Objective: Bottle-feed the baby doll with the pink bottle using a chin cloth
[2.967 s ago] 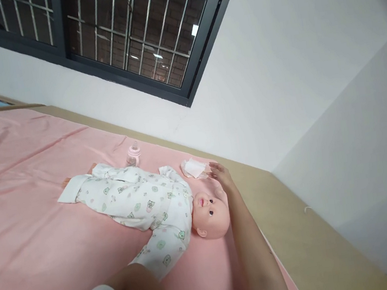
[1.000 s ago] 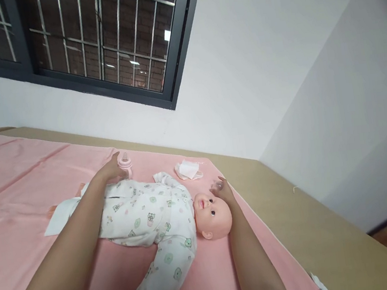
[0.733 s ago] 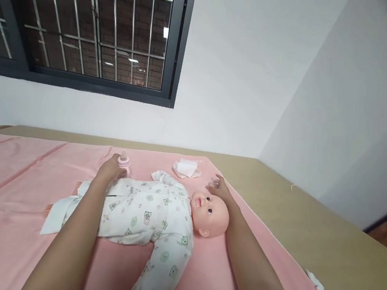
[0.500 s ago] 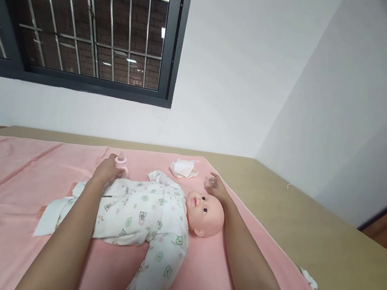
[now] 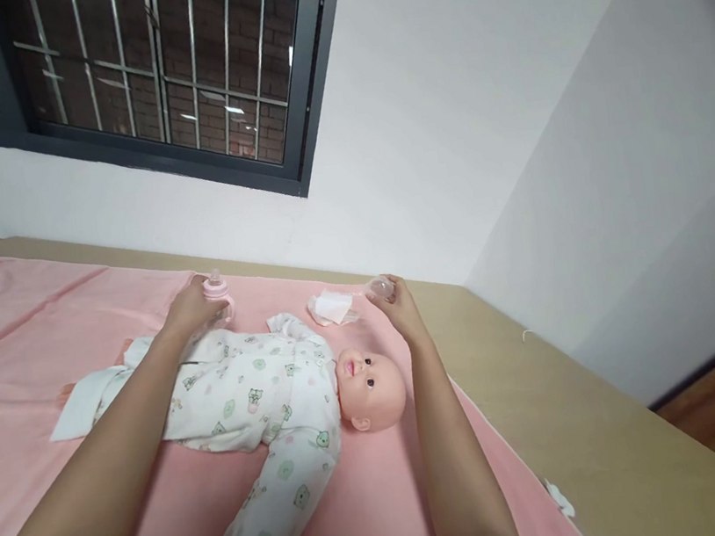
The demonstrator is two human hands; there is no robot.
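My left hand (image 5: 194, 307) is closed round a baby bottle (image 5: 217, 293) with a pink collar and a clear teat, held upright beyond the doll's body. In my right hand (image 5: 401, 304) is a clear, rounded bottle cap (image 5: 380, 288), pinched in the fingers above the cloth's far right corner. Between my arms lies a baby doll (image 5: 375, 394) on its back, its head to the right. It wears a white suit (image 5: 260, 384) with green and brown animal prints. Just left of my right hand is a packet of white tissue (image 5: 335, 307).
A pink cloth (image 5: 377, 505) covers much of the wooden surface (image 5: 552, 418). A small white scrap (image 5: 559, 499) lies by the cloth's right edge. White walls (image 5: 429, 116) and a barred, dark-framed window (image 5: 172, 81) rise behind.
My right hand has lifted away from beside the doll's head, moving up and back with the clear cap. My left hand stays on the bottle. The view has shifted slightly.
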